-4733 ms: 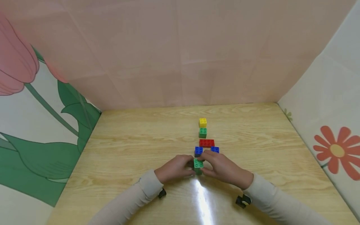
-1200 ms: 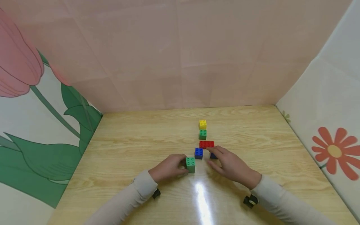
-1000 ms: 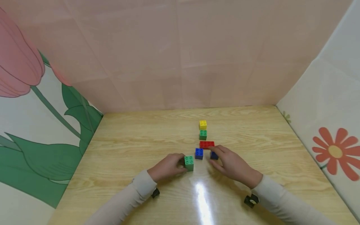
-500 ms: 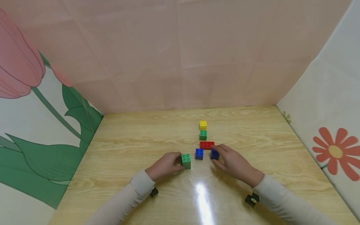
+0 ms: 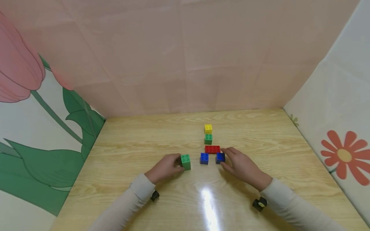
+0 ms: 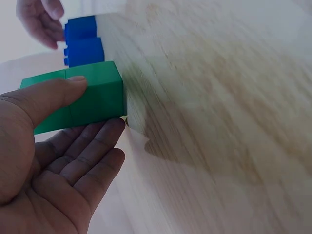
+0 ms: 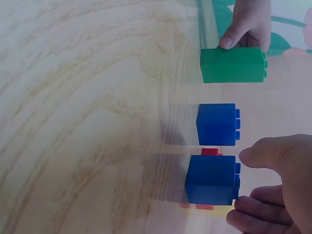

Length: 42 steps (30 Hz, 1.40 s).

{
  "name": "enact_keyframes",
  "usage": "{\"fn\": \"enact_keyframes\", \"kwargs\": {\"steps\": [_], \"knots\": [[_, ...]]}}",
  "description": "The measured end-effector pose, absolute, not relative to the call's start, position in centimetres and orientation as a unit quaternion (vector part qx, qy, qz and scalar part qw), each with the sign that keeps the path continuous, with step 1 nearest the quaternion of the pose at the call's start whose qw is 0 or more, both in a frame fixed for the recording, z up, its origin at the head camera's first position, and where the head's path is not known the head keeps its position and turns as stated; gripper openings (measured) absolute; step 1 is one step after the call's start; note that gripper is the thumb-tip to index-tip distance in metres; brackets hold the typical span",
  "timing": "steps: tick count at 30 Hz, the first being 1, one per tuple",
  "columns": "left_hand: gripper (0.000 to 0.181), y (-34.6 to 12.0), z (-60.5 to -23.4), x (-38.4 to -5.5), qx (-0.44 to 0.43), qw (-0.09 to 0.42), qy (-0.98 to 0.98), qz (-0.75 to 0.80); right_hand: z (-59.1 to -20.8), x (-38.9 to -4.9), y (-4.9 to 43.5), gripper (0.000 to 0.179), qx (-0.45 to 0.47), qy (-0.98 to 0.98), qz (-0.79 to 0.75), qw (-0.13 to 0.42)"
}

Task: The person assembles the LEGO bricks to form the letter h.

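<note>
My left hand (image 5: 165, 167) pinches a stack of two green toy bricks (image 5: 186, 162), its thumb on the near side. The left wrist view shows the seam between the two green bricks (image 6: 92, 95), which stand upright close over the table. To the right, my right hand (image 5: 244, 166) is beside the right-hand blue brick (image 5: 220, 158). In the right wrist view its thumb and fingertips are parted at the studded top of that blue brick (image 7: 212, 180). A second blue brick (image 5: 204, 158) stands between that brick and the green stack, with a gap on either side.
Just behind the blue bricks lies a long red brick (image 5: 212, 149). Beyond it, a single green brick (image 5: 208, 139) and a yellow brick (image 5: 208, 129) stand in line on the wooden table (image 5: 138, 138). A pink backdrop (image 5: 185, 64) rises at the table's far edge.
Earlier both hands were at the green stack; the right hand has let go and moved to the right-hand blue brick. My left hand has carried the stack left and slightly away.
</note>
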State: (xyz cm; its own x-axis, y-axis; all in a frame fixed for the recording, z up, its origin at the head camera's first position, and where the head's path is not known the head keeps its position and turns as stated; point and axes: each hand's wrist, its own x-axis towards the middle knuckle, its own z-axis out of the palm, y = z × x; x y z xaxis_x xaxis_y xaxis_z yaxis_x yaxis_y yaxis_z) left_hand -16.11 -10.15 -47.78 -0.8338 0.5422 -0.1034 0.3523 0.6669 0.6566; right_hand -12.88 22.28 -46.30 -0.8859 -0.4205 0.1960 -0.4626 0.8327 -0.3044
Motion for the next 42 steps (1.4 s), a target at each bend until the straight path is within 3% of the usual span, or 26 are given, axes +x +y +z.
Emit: {"fn": "enact_keyframes", "kwargs": {"steps": [23,35,42], "knots": [[0.040,-12.4,-48.0,-17.3,0.218,0.130,0.911,0.324,-46.9,-13.1,22.6,0.051,0.223,-0.962,0.153,0.046],[0.044,-12.6,-47.8,-17.4,0.195,0.155,0.905,0.344,-47.2,-13.3,22.7,0.045,0.228,-0.960,0.158,0.044],[0.046,-12.7,-47.7,-17.3,0.202,0.135,0.909,0.339,-47.1,-13.2,22.7,0.041,0.228,-0.959,0.158,0.046]]}}
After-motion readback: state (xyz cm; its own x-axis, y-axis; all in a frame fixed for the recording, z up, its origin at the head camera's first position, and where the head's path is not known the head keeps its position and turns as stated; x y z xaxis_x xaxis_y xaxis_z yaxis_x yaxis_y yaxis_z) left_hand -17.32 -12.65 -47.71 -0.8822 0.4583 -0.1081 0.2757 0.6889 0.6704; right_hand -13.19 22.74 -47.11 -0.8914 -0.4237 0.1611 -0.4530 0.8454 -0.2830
